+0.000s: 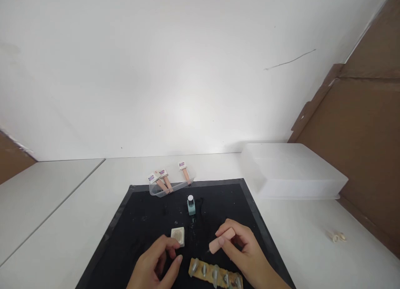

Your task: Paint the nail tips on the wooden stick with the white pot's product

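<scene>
Between the thumb and fingers of my right hand point(246, 251) is a small pale pink block point(215, 245), tilted up to the right above the black mat point(146, 214). My left hand point(156, 264) has its thumb and index finger apart, with nothing visible between them. Its index fingertip is right by a small square white dish point(178, 235) with a tan surface; I cannot tell if they touch. A tan strip point(210, 270) bearing several clear, nail-shaped tips lies between my hands, near the bottom edge. Farther back, a light teal nail polish bottle point(191, 207) with a white cap stands upright.
At the mat's far edge, a clear plastic tray point(159, 193) holds three pinkish sticks with white labels. To the right stands a large translucent white box point(300, 172). Small cream-coloured pieces point(336, 237) lie on the white table. Brown cardboard point(362, 134) rises at the right.
</scene>
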Tool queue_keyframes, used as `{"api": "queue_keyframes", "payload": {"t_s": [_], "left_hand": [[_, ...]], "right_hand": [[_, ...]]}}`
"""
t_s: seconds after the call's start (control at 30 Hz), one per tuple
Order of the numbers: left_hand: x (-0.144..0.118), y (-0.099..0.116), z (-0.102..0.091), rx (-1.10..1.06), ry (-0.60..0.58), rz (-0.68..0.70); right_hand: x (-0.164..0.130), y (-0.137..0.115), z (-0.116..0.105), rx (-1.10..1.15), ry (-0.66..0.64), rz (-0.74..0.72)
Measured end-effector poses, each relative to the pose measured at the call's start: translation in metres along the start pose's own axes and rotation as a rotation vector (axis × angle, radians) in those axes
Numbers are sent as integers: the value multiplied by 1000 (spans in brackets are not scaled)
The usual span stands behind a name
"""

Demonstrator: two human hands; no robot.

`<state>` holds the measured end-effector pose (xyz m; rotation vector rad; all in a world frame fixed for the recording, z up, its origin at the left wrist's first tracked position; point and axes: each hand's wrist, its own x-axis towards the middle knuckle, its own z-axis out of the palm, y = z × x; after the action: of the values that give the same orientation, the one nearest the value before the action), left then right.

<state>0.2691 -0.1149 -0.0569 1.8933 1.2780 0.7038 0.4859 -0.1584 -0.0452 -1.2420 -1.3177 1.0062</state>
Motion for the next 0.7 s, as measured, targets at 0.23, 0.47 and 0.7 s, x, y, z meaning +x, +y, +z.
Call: {"api": "queue_keyframes", "payload": {"t_s": [0.23, 0.47, 0.7], "left_hand": [[5, -25, 8, 100, 213, 38], [14, -23, -2, 72, 25, -23], [20, -16, -7, -261, -102, -148]], "right_hand": [[1, -1, 0, -16, 9, -4], [0, -4, 0, -15, -4, -4], [-2, -6, -2, -16, -39, -130]]}}
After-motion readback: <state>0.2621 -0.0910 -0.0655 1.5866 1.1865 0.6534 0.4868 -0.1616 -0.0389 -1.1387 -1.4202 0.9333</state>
